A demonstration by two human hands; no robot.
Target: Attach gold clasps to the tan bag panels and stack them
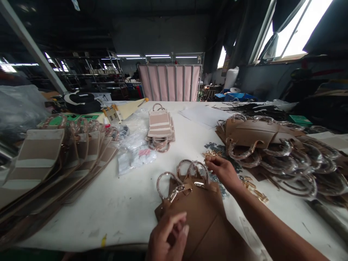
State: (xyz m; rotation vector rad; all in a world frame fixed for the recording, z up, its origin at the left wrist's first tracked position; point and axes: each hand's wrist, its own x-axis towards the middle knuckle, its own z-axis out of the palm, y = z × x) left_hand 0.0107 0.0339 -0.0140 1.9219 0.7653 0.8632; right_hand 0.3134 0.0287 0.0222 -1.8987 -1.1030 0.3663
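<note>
A worker's right hand (224,172) reaches to a heap of small gold fittings (214,153) at the right of centre, its thumb and fingers drawn together; whether a piece is caught between them cannot be told. The left hand (167,237), at the bottom centre, is loosely curled with thumb and forefinger apart, gripping nothing that shows, over a brown bag (201,217) lying on the white desk (130,210) at the lower centre of the frame. Picking here would seem best done one fitting at a time, in a light pinch that leaves the heap unscattered, with the left hand steadying the bag and loose metal kept off its smooth face. The count: two hands, two metal clasps (199,184) and three plastic-wrapped handle loops (157,186) at the bag's top; one heap of small fittings, and one group of larger gold pieces (262,196) beyond the right forearm, both too crowded to number. Three stacks of bags, at left (35,159), upper centre (159,121) and right (250,132), overlap too closely to count singly.
</note>
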